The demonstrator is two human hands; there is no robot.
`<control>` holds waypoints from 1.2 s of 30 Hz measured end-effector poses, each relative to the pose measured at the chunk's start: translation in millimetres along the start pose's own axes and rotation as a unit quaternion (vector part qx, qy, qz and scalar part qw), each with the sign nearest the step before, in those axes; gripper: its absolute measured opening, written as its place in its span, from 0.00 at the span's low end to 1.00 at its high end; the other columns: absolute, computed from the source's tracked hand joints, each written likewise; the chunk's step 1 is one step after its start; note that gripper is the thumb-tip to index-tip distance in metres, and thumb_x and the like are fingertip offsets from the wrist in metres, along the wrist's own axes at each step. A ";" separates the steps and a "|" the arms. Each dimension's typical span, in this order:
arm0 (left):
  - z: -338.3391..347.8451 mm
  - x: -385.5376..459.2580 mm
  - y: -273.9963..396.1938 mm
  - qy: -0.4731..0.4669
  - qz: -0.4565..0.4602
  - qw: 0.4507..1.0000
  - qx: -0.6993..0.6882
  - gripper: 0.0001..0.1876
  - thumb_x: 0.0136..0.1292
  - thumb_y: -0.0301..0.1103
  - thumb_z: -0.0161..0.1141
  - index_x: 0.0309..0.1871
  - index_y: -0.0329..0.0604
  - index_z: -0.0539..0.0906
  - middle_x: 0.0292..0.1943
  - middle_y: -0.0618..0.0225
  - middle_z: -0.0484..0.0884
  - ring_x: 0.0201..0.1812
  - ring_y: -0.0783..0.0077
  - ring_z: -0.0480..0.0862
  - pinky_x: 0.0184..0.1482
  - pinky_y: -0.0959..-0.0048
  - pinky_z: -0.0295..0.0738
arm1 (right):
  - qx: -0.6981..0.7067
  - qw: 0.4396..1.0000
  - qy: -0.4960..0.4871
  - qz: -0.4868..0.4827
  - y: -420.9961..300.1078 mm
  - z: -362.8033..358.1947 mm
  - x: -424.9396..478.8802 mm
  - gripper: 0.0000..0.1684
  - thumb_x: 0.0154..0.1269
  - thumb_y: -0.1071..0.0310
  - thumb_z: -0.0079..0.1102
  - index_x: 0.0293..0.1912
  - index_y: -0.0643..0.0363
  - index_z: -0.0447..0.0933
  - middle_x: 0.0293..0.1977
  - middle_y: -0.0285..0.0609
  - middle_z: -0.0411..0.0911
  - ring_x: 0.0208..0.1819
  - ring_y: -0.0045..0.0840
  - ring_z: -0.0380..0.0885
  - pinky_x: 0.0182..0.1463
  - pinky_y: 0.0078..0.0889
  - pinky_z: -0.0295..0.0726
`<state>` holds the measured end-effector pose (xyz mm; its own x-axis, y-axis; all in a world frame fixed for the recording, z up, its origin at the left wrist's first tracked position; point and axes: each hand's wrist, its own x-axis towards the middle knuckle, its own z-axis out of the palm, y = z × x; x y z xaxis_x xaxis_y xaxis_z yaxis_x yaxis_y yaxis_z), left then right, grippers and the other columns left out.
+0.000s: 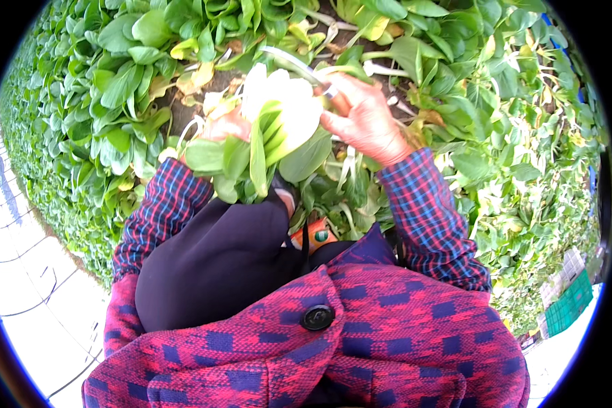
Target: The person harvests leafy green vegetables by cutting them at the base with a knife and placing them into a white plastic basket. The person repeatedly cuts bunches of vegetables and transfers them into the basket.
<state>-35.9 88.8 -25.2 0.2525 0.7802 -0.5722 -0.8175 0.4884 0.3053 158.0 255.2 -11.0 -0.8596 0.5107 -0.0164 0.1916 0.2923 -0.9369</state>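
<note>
A head of bok choy (270,137) is in front of my knees, its pale base turned away from me and its green leaves towards me. My left hand (225,125) grips it from the left side, with the fingers partly hidden by leaves and washed out by glare. In my right hand (362,115) is a harvesting knife, held by its wooden handle (340,103). Its slightly curved metal blade (291,59) points up and left, just beyond the bok choy's base. Glare hides whether the blade touches the stalks.
Dense standing bok choy (117,86) grows to the left and ahead. Cut leaves and stalks (520,219) litter the soil on the right. An orange packet (313,235) lies by my shoe (285,196). A green crate (569,310) stands at far right.
</note>
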 end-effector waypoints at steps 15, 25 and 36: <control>31.0 -17.9 14.3 0.032 0.034 0.999 0.012 0.42 0.44 0.18 0.59 0.68 0.35 0.58 0.59 0.57 0.72 0.59 0.62 0.73 0.63 0.68 0.66 | 0.090 0.957 -0.045 0.274 26.2 -10.9 2.5 0.10 0.59 0.66 0.63 0.36 0.61 0.73 0.30 0.35 0.76 0.30 0.22 0.73 0.37 0.29 0.75; 87.0 50.7 81.4 0.076 0.014 0.854 0.515 0.27 0.40 0.25 0.63 0.50 0.29 0.73 0.38 0.62 0.81 0.38 0.73 0.80 0.45 0.74 0.76 | 0.104 0.913 0.113 0.379 70.4 -36.8 37.8 0.14 0.65 0.61 0.55 0.31 0.63 0.74 0.19 0.33 0.70 0.20 0.19 0.67 0.25 0.25 0.68; 114.8 160.5 79.4 -0.043 0.191 0.381 0.904 0.18 0.39 0.16 0.56 0.39 0.26 0.70 0.48 0.45 0.72 0.31 0.49 0.81 0.32 0.60 0.78 | 0.186 0.856 0.129 0.466 109.5 -57.2 -1.9 0.21 0.66 0.56 0.52 0.54 0.56 0.66 0.27 0.33 0.72 0.19 0.11 0.61 0.18 0.13 0.61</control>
<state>-0.9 297.8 -5.4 0.3742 0.9010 -0.2193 0.8684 -0.2575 0.4238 207.7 332.5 -93.6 -0.2741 0.5577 -0.7835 0.5308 -0.5917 -0.6068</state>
